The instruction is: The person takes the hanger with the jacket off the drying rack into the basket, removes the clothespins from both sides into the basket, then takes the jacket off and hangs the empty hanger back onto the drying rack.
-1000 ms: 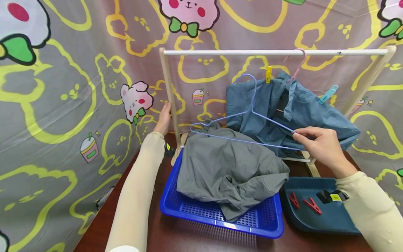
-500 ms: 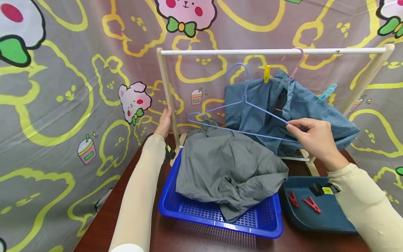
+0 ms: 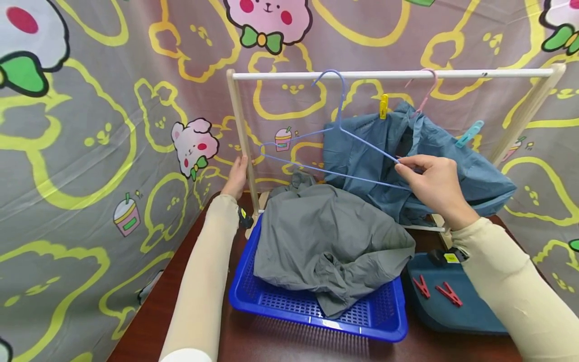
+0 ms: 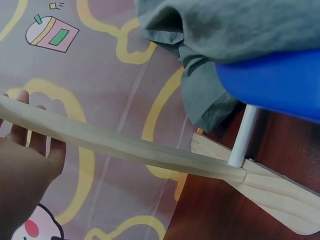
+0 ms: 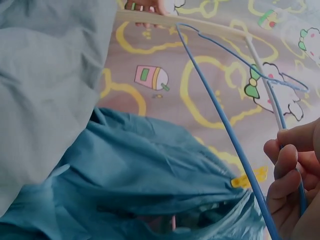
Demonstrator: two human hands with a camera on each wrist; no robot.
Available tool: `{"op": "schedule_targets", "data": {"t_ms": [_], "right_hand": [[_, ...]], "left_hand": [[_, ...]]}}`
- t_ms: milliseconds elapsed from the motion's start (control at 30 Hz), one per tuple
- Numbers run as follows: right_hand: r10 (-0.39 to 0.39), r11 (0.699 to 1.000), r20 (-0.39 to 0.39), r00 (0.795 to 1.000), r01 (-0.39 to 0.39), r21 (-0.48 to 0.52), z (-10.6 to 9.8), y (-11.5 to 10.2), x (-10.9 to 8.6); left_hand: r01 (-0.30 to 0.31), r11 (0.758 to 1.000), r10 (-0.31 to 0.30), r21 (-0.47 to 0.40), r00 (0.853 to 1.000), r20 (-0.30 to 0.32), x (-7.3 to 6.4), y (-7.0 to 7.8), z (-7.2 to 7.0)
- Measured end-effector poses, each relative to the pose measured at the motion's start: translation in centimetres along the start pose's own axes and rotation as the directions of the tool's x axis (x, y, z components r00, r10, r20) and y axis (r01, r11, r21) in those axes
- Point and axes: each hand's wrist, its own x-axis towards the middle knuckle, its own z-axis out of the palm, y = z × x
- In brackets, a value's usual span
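My right hand (image 3: 431, 183) pinches a blue wire clothes hanger (image 3: 368, 145) near the end of one shoulder. The hanger carries no garment, and its hook overlaps the white bar (image 3: 280, 76) of a clothes rack in the head view; whether it sits over the bar, I cannot tell. With fingers passing behind it, my left hand (image 4: 30, 165) grips the rack's wooden left post (image 4: 125, 145). Below the hanger, a grey garment (image 3: 334, 226) lies heaped in a blue plastic basket (image 3: 312, 322). A blue garment (image 3: 479, 176) hangs on the rack from a pink hanger (image 3: 427, 95).
A yellow clothespin (image 3: 384, 106) and a light blue clothespin (image 3: 469, 134) are clipped to the blue garment. At the right, a dark teal tray (image 3: 479, 306) holds red clothespins (image 3: 450, 294), partly under my right forearm. Patterned curtain (image 3: 149, 120) stands behind and at the left.
My right hand has moved up and to the left, raising the blue hanger from in front of the blue garment to the bar's height. My left hand stays at the post.
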Motion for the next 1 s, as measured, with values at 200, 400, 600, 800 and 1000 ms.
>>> {"op": "schedule_targets", "data": {"t_ms": [200,400,600,800,1000], "right_hand": [[0.009,1.000,0.020,1.000,-0.009,-0.003,0.8,-1.2,1.5],[0.008,1.000,0.032,0.999,-0.007,-0.004,1.6,-2.1,2.6],[0.031,0.999,0.061,0.998,-0.032,0.015,2.2,-2.8,3.8],[0.069,0.997,0.079,0.994,-0.072,0.026,2.9,-2.8,4.5],[0.080,0.996,0.120,0.990,-0.085,0.034,3.9,-2.8,4.7]], "left_hand": [[-0.032,0.999,0.032,-0.034,0.999,-0.007,1.0,-1.1,-0.2],[-0.053,0.997,0.053,-0.059,0.999,0.000,1.3,-1.8,-0.2],[-0.054,0.997,0.054,-0.062,0.999,-0.005,1.3,-1.9,-0.1],[-0.056,0.997,0.056,-0.046,0.998,-0.009,1.3,-1.9,-0.1],[-0.041,0.998,0.040,-0.047,0.999,-0.009,1.3,-1.9,-0.2]]}}
